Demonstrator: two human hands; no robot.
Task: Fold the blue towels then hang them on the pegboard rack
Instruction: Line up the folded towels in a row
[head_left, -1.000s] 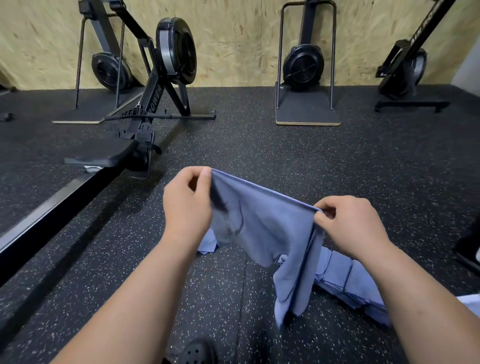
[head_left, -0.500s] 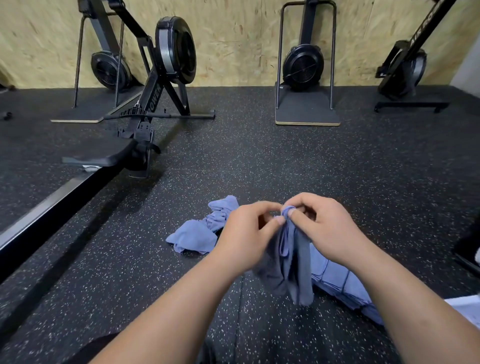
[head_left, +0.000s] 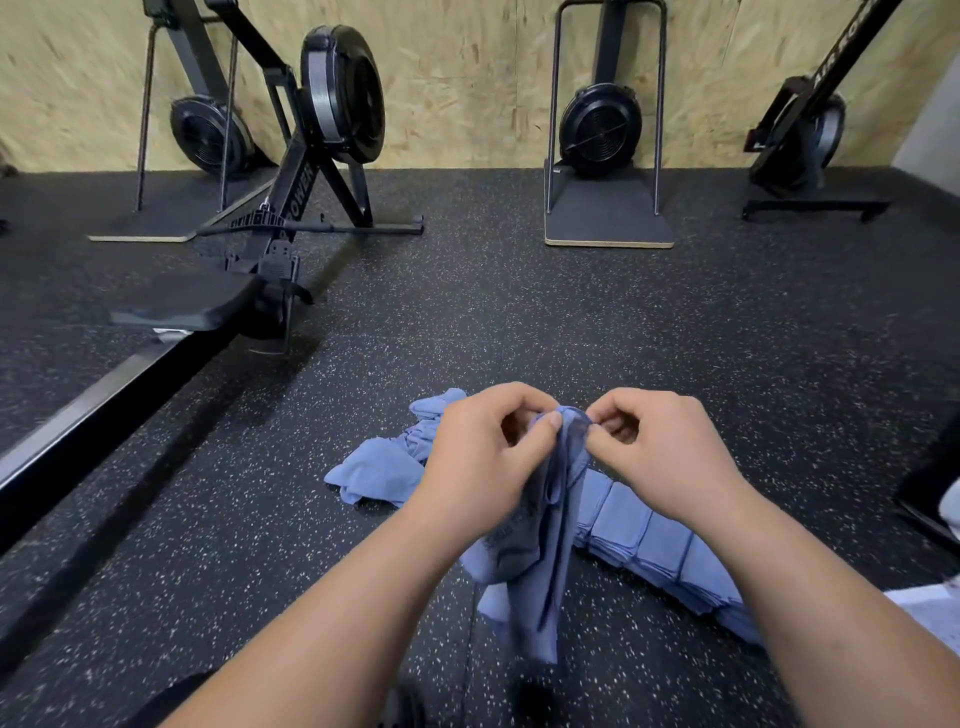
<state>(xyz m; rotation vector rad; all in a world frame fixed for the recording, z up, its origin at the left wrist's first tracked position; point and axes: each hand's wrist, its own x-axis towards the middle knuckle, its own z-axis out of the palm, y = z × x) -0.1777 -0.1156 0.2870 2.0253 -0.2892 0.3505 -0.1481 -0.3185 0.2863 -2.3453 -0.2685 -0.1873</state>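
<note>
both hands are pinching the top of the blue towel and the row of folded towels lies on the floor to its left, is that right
Not quite. In the head view the left hand and right hand do pinch the top of the blue towel, but the row of folded towels lies on the floor to its right; crumpled towels lie to its left.

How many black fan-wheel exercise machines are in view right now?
4: far-left machine against the plywood wall, black rower beside it, centre machine on its stand, right machine near the corner. Others may be off-frame.
</note>
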